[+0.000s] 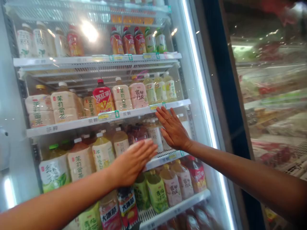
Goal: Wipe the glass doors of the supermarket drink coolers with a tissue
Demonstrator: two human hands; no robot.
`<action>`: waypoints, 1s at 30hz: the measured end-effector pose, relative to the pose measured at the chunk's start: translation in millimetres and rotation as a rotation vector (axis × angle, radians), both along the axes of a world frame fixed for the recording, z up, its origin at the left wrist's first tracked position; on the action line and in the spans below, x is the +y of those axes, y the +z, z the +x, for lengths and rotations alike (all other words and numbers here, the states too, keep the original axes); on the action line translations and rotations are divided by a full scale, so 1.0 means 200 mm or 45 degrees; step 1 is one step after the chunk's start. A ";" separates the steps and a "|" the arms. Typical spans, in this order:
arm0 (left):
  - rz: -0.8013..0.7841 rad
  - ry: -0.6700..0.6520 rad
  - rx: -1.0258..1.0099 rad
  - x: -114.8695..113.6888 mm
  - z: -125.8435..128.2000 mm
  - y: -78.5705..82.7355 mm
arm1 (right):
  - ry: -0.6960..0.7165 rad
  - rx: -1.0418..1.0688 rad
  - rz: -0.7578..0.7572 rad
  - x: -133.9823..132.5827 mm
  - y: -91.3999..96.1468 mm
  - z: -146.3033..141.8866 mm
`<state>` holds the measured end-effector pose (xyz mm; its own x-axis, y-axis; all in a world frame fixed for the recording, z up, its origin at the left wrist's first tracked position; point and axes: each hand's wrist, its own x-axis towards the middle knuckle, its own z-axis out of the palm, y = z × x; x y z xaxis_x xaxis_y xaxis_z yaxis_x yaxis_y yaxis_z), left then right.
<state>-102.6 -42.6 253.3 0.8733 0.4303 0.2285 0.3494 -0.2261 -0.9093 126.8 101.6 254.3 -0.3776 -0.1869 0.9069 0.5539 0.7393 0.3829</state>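
Observation:
My left hand (pixel 134 159) reaches in from the lower left with its fingers stretched out and lying close together. It holds nothing and covers part of the third shelf of a lit drinks cooler. Higher and to the right, my right hand (pixel 174 130) is open, its fingers spread just below the edge of the second shelf (pixel 141 110). I cannot tell whether either hand touches the cooler's glass. Near the left hand are a pale tea bottle (pixel 120 144) and a yellowish bottle (pixel 103 153). Behind the right hand, several white-labelled bottles (pixel 155 136) are partly hidden.
A red-labelled tea bottle (pixel 104 99) stands among pale bottles on the second shelf. Green-labelled bottles (pixel 157 193) fill part of a lower shelf. A bright light strip (pixel 203 95) and dark frame (pixel 219 64) run down the right. Beyond is a blurred display of packaged goods (pixel 275 95).

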 end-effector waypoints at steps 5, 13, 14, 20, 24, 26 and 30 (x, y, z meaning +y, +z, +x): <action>0.241 0.087 -0.485 0.15 0.09 0.64 | 0.061 0.132 -0.023 0.00 0.00 0.00; 0.202 0.033 -0.212 0.06 0.08 -0.06 | -0.038 0.041 0.003 0.02 -0.02 0.02; 0.168 0.032 -0.211 0.04 0.06 -0.04 | -0.054 0.036 -0.007 0.02 -0.02 0.03; 0.341 0.064 -0.778 -0.07 -0.20 0.55 | -0.089 0.121 -0.117 -0.13 -0.01 -0.09; 0.446 0.113 -0.910 -0.26 -0.34 0.19 | -0.094 0.273 -0.291 -0.46 -0.17 -0.42; 0.410 0.147 -0.865 -0.37 -0.40 -0.22 | -0.041 0.265 -0.319 -0.61 -0.32 -0.59; 0.405 0.162 -0.894 -0.50 -0.55 -0.64 | 0.057 0.117 -0.279 -0.74 -0.49 -0.81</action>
<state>-211.9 -141.8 125.5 0.4268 0.3385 0.8386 0.8728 0.0885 -0.4799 -34.5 -45.5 156.1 -0.2872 0.0034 0.9579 0.5437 0.8238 0.1601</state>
